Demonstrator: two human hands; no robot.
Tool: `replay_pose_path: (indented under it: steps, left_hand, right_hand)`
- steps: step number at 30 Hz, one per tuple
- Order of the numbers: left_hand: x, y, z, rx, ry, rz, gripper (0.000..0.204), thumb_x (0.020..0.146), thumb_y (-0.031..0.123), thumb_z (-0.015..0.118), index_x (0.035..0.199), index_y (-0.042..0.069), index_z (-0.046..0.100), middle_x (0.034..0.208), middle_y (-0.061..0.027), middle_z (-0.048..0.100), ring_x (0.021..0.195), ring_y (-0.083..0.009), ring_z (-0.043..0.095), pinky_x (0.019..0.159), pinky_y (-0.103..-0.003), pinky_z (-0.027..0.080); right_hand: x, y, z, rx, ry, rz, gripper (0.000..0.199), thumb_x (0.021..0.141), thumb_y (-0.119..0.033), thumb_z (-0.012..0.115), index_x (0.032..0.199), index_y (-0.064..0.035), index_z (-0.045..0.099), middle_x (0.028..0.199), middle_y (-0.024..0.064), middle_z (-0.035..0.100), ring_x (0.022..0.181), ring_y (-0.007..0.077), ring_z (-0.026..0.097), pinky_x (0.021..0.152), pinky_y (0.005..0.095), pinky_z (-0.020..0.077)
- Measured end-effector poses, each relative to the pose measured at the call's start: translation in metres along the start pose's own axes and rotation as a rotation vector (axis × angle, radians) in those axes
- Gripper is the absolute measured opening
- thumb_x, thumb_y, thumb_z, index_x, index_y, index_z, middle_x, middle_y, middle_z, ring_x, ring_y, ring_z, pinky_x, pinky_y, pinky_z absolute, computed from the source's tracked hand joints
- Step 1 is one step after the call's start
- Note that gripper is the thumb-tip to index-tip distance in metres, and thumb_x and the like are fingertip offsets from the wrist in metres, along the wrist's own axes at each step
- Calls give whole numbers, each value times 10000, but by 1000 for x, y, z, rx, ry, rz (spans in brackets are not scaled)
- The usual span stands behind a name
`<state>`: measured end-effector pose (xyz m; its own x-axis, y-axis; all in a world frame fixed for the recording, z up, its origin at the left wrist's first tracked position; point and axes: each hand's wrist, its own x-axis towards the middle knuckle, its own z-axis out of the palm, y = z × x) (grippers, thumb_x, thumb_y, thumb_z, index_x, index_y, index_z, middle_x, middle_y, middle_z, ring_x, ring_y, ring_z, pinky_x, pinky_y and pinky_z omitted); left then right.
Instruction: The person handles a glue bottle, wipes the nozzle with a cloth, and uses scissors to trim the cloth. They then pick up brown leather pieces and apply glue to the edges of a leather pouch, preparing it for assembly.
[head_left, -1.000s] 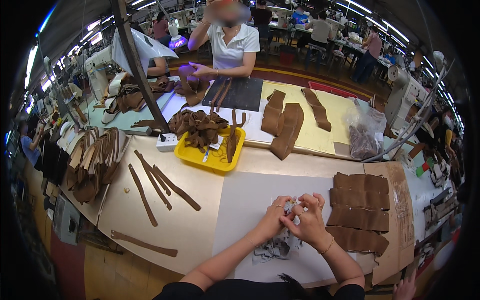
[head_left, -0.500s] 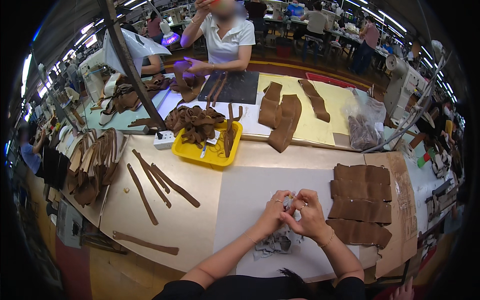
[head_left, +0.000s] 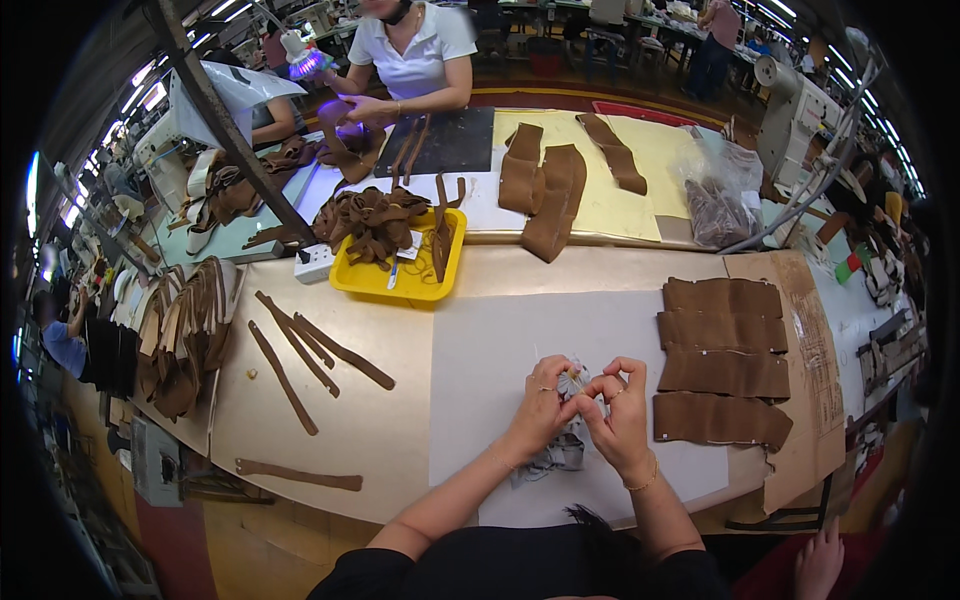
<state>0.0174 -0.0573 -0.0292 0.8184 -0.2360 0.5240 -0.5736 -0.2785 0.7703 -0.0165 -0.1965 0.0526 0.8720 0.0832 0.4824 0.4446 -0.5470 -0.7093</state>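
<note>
Both hands meet over the pale grey sheet (head_left: 470, 400), on the near right of the table. My left hand (head_left: 540, 410) is closed around a bundle of light grey fabric strips (head_left: 572, 384). Thumb and fingers of my right hand (head_left: 615, 415) pinch at the same bundle, with a small yellowish bit showing between the hands. More crumpled grey strips (head_left: 563, 453) lie below, partly hidden by my hands. Right of them, several wide brown fabric strips (head_left: 725, 372) are laid in a column.
A yellow basket (head_left: 450, 270) of brown strips stands beside a white power strip (head_left: 314, 264). Thin brown strips (head_left: 282, 376) and a brown pile (head_left: 190, 340) lie left. Cardboard (head_left: 815, 350) covers the right edge. Across the table, a co-worker (head_left: 415, 60) handles brown fabric under a purple-lit lamp (head_left: 305, 58).
My right hand's fingers have shifted and now pinch lower on the bundle's right side. The whole view has tilted downward. The co-worker's raised hand has come down toward the lamp.
</note>
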Motion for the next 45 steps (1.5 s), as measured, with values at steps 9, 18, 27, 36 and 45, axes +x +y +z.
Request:
replay_pose_path:
  steps: [9, 18, 27, 36, 45]
  left_hand:
    - [4, 6, 2, -37, -18, -44, 518, 799, 92, 709, 1215, 64, 402, 1169, -162, 452, 1059, -332, 493, 930, -370, 427]
    - [2, 3, -1, -104, -29, -60, 527, 798, 120, 716, 1221, 63, 408, 1167, -162, 457, 1068, -334, 491, 946, -373, 415]
    - [-24, 15, 18, 175, 23, 250, 587, 751, 179, 768, 1234, 145, 436, 1242, -125, 451, 1127, -320, 482, 940, -474, 353]
    - [-51, 36, 54, 440, -88, 423, 569, 743, 141, 686, 1268, 240, 489, 1295, -96, 455, 1173, -299, 450, 883, -526, 313]
    - [-55, 41, 59, 547, -166, 442, 573, 775, 140, 681, 1302, 218, 469, 1314, -120, 448, 1178, -327, 438, 886, -535, 286]
  right_hand:
    - [7, -7, -3, -82, -12, 11, 142, 831, -91, 704, 832, 10, 604, 1033, 159, 464, 827, 210, 546, 723, 321, 480]
    - [5, 2, 2, -74, -22, -150, 215, 802, -150, 740, 734, 0, 603, 1062, 142, 419, 839, 214, 512, 709, 308, 475]
    - [-39, 25, -20, 1414, 60, 920, 483, 1026, -454, 340, 931, -41, 572, 758, 19, 569, 738, 125, 548, 606, 273, 420]
    - [-108, 39, -65, 1887, 248, 1149, 537, 1029, -414, 365, 1196, 72, 520, 971, 88, 629, 821, 148, 597, 667, 270, 478]
    - [-95, 28, -102, 1486, 128, 1239, 667, 988, -529, 389, 1220, 87, 496, 1007, 126, 648, 930, 190, 669, 690, 278, 597]
